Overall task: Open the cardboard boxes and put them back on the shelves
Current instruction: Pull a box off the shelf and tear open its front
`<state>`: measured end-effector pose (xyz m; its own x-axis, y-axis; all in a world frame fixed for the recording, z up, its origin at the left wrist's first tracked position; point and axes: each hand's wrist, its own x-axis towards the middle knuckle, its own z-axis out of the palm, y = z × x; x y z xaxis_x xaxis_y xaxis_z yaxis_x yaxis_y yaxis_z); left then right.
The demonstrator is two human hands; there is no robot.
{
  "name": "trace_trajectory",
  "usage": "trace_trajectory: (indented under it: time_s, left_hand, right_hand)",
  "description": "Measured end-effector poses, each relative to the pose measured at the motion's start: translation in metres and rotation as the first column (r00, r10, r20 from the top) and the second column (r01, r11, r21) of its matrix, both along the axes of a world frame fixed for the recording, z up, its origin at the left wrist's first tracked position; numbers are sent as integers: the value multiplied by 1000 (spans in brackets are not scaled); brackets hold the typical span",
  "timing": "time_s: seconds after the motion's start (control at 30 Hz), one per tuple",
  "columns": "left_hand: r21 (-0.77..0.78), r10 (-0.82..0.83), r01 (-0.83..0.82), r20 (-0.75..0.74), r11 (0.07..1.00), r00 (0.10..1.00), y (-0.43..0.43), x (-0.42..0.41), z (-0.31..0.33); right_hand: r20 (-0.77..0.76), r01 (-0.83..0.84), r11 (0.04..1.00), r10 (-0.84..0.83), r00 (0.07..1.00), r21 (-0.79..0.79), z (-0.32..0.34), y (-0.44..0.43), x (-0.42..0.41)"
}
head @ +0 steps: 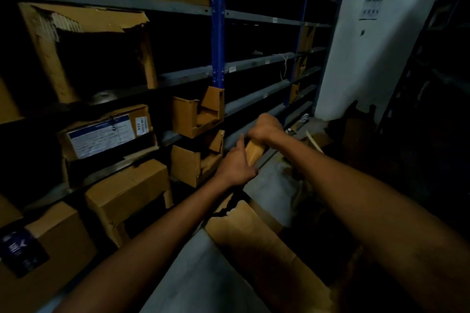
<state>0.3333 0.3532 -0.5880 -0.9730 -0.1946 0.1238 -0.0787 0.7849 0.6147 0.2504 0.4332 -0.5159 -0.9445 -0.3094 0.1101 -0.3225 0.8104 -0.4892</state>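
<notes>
A small brown cardboard box (pixel 253 151) is held out in front of me, low and close to the shelf edge, between both hands. My left hand (pixel 237 164) grips its near left side from below. My right hand (pixel 265 127) is curled over its top far end. Most of the box is hidden by the two hands. Grey metal shelves (pixel 256 96) with blue uprights run along the left, with several opened cardboard boxes on them, such as one cut-open box (pixel 197 116) just left of my hands.
A large torn cardboard box (pixel 256 241) lies on the floor below my arms. A labelled box (pixel 101 134) and a closed box (pixel 129 193) sit on the lower left shelves. A white pillar (pixel 376 40) stands at the right. The scene is dim.
</notes>
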Motion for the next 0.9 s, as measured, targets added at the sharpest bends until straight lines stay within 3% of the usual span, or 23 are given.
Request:
trace_trajectory:
  time_s: [0.1, 0.23, 0.4, 0.5, 0.57, 0.67, 0.73, 0.8, 0.9]
  left_hand:
    - [-122, 125, -133, -78, 983, 989, 2, 6, 5]
    - [26, 262, -261, -58, 965, 963, -17, -1, 7]
    - [201, 432, -410, -80, 889, 898, -47, -11, 13]
    - [233, 450, -420, -94, 877, 888, -58, -10, 20]
    - [224, 454, -422, -111, 878, 884, -65, -13, 24]
    - [239, 459, -419, -145, 876, 876, -68, -18, 33]
    - [262, 468, -419, -163, 869, 869, -68, -20, 38]
    - [283, 487, -432, -164, 857, 858, -68, -22, 42]
    - [312, 514, -451, -157, 836, 843, -69, -23, 44]
  right_hand:
    - [-11, 11, 998, -12, 1000, -57, -1, -7, 2]
    - [-41, -117, 969, 111, 993, -218, 4, -3, -1]
    - [-145, -62, 998, 65, 987, 23, -2, 39, -11]
    - [-233, 142, 963, -87, 969, 231, -22, 78, -17]
    - [-281, 264, 921, -182, 942, 287, -37, 99, -20]
    - [-249, 359, 929, -327, 911, 93, -45, 116, -14]
    - [-37, 430, 888, -441, 897, -162, -47, 120, -16]
    - [213, 501, 796, -454, 865, -340, -51, 123, -13]
    - [293, 491, 769, -399, 869, -409, -58, 126, -4]
